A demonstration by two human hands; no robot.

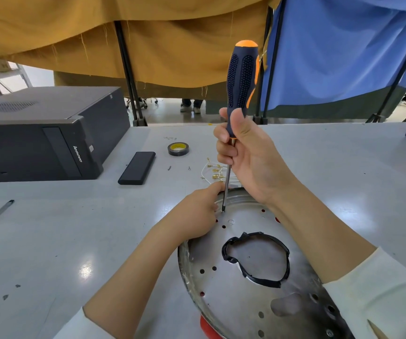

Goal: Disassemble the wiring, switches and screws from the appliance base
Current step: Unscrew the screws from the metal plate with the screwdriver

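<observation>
Head view shows our right hand (243, 152) gripping the rubber-handled screwdriver (242, 77) upright, tip on a screw near the far rim of the round steel appliance base (253, 287) on the table. Our left hand (197, 216) pinches that rim. We judge the thin, shiny plate stiff, light, slippery; best held at its edge.

appliance base (253, 299): bare metal, shiny and smooth, drilled with small holes; black tape edged its central opening
screwdriver (240, 99): dark rubbery handle, dimpled and matt, with glossy orange plastic; polished steel shaft
tabletop (62, 241): pale grey, smooth, glossy enough to mirror the lights
computer case (38, 133): black, matt metal body, satin plastic front
tape roll (178, 149): glossy black with yellow core
curtains (148, 40): woven cloth, matt, frayed threads
sleeves (378, 297): cream soft knit
</observation>
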